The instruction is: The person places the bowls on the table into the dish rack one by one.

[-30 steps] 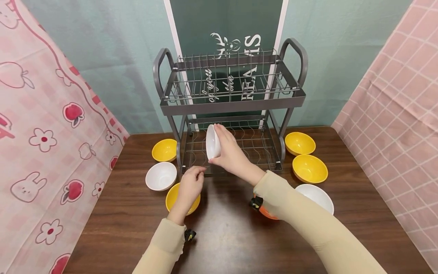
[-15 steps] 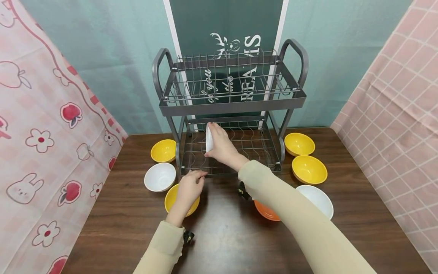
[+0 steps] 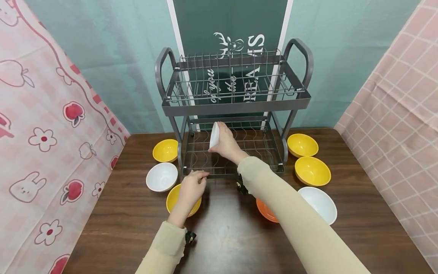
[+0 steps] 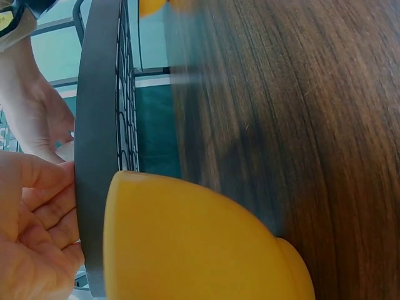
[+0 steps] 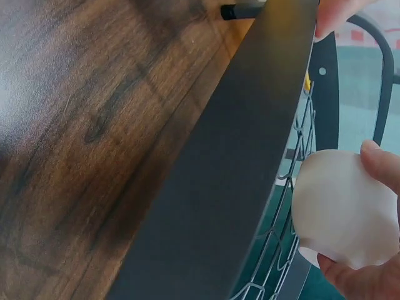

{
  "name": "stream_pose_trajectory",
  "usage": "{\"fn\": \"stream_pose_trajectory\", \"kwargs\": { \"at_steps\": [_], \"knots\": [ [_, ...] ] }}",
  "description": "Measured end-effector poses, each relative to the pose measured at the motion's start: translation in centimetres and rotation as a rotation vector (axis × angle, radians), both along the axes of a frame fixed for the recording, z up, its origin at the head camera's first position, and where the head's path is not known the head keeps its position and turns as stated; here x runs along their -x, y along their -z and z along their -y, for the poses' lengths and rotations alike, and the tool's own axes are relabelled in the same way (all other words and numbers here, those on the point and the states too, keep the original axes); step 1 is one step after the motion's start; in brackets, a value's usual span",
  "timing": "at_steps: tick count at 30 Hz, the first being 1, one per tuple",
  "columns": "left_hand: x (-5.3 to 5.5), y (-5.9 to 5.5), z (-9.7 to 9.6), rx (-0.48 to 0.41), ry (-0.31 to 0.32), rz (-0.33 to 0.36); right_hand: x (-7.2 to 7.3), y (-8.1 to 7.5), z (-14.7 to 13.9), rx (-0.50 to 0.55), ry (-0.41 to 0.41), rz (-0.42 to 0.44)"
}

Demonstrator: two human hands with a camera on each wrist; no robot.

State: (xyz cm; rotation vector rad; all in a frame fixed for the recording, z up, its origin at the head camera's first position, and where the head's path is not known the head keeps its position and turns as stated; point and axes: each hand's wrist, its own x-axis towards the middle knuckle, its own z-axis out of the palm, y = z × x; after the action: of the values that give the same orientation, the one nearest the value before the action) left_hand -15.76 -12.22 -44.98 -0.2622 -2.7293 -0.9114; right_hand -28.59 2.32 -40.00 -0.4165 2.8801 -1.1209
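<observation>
My right hand grips a small white bowl tilted up on its side, just over the wire lower shelf of a grey two-tier dish rack. In the right wrist view, thumb and fingers hold the outside of the bowl, close to the wires. At the shelf's front edge, my left hand touches the rail with its fingertips and holds no bowl. The left wrist view shows its fingers loosely bent against the dark rail. A yellow bowl stands partly hidden under that hand.
Left of the rack stand a yellow bowl and a white bowl. On the right are two yellow bowls and a white bowl. An orange bowl is partly covered by the right sleeve. The rack's upper tier overhangs the shelf.
My right hand has carried the white bowl down and inward over the lower shelf, with its tilt altered slightly. My left hand has stayed by the front rail, shifting only a little.
</observation>
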Motion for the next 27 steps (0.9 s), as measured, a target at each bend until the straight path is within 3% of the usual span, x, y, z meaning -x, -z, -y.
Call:
{"fn": "stream_pose_trajectory", "kwargs": {
  "at_steps": [5,13,27],
  "knots": [
    [0.0,-0.1,0.0,-0.002,-0.006,0.007,0.4,0.2,0.1,0.039,0.013,-0.002],
    [-0.3,-0.1,0.0,-0.008,-0.008,0.030,1.1,0.4,0.6,-0.015,0.006,0.002],
    [-0.2,0.4,-0.2,-0.004,-0.015,-0.025,2.0,-0.1,1.1,-0.080,0.034,-0.016]
  ]
}}
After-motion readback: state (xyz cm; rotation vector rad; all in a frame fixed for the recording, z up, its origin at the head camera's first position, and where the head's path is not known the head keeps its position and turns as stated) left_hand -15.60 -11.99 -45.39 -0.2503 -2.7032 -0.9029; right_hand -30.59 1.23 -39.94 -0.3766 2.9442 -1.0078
